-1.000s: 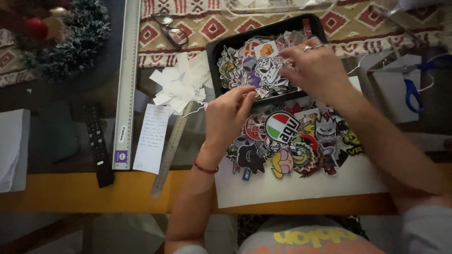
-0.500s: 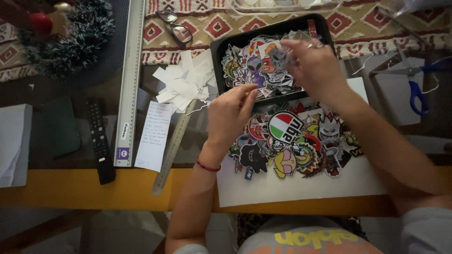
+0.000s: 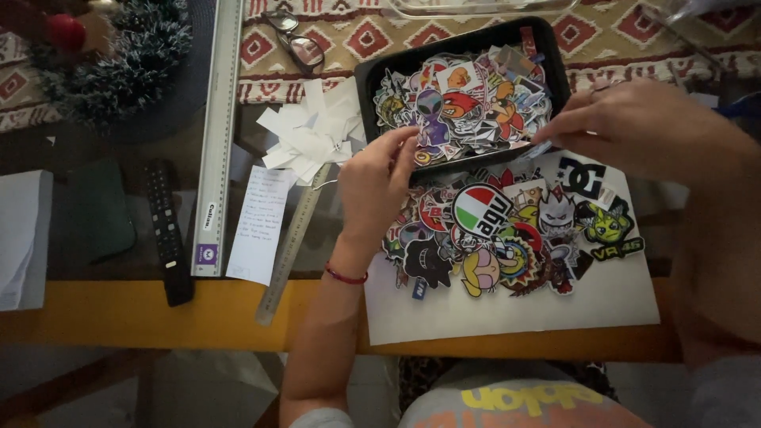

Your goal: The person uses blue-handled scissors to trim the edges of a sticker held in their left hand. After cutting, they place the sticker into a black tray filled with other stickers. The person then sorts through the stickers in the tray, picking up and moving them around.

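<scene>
While both hands work at the near rim of the tray, the following applies.

Step in hand: judged as freeing one sticker (image 3: 542, 148) from its backing, or readying it for the sheet (image 3: 507, 313).

Sticker: a small pale piece at the tray's (image 3: 366, 79) front right edge, just above the glued cluster (image 3: 507, 230). It is too small to tell its design.

Right hand (image 3: 646, 127): fingers (image 3: 563, 131) pinched on the sticker, thumb and forefinger closed at its edge.

Left hand (image 3: 376, 186): fingers (image 3: 400, 147) curled, tips at the tray's front rim. Whether they grasp anything cannot be told; they appear empty and near the loose pile (image 3: 468, 99).

Tray: black, on the patterned cloth (image 3: 333, 40), full of loose stickers, touching the top edge of the sheet.

Sheet: white, on the bench (image 3: 119, 309) at its near edge, cluster filling its upper half, lower part bare.

Grip advice: hold by the edge only, so the adhesive face stays untouched.

Support advice: bring the left fingers to the opposite corner; two-point hold keeps a thin piece from curling.

Placement advice: overlap a neighbour slightly, as the cluster shows no gaps; lower one edge first, then smooth outward.

Risk: a sleeve or wrist dragged over the cluster could lift edges.

Scrap: white offcuts (image 3: 305, 135) lie left of the tray, beside the steel ruler (image 3: 289, 242); backing belongs there, judged from the heap.

Nearby, unused: long ruler (image 3: 218, 135), note (image 3: 258, 222), remote (image 3: 168, 230), glasses (image 3: 297, 40).
</scene>
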